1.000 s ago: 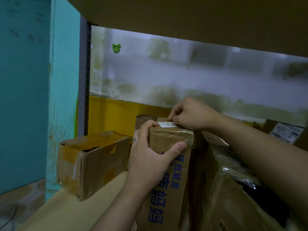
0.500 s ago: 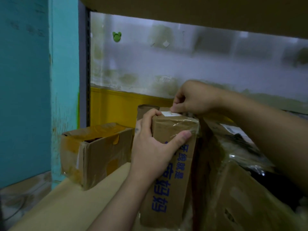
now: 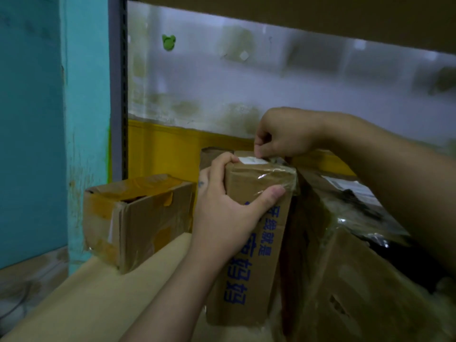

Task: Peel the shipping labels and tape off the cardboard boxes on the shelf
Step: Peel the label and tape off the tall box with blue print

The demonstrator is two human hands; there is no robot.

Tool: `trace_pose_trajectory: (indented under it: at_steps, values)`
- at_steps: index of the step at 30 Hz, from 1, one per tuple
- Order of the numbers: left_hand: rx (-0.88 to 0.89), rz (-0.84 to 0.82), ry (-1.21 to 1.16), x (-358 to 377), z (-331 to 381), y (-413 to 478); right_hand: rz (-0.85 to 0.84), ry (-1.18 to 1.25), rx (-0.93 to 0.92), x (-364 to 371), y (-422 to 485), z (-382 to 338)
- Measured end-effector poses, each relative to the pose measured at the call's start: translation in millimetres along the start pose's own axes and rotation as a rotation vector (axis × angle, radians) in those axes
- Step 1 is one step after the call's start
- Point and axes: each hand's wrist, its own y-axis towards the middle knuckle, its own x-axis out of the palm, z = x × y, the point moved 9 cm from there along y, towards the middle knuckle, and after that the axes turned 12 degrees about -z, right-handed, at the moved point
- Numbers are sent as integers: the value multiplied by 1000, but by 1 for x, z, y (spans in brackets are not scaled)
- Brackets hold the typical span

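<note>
A tall narrow cardboard box (image 3: pixel 256 245) with blue printed characters stands upright on the shelf (image 3: pixel 98 299). Clear tape (image 3: pixel 274 175) wraps its upper end and a white label (image 3: pixel 250 160) lies on its top face. My left hand (image 3: pixel 227 211) grips the box near the top, fingers over the left edge and thumb across the front. My right hand (image 3: pixel 283 133) sits on the top face with fingertips pinching at the white label's edge.
A smaller box (image 3: pixel 138 213) with yellow tape sits to the left. A large box (image 3: pixel 357 267) covered in plastic, with a label (image 3: pixel 345 185), leans at the right. The upper shelf board (image 3: pixel 320 13) hangs overhead. A teal wall and metal post stand left.
The view has shifted slightly. My right hand's fingertips have lifted a little at the label's edge. My left hand keeps the same grip on the box.
</note>
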Motion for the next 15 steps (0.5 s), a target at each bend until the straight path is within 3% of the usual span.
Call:
trace_pose_trajectory:
  at_steps: [3,8,15]
  values:
    - [-10,-6,-17,0,0,0,-41,-129,2,3,3,-5]
    - [-10,-21,-33,2,-1,1,-140,-25,-11,9,2,-2]
    - [-9,-12,-34,2,-1,1,-181,-107,67,22,4,-3]
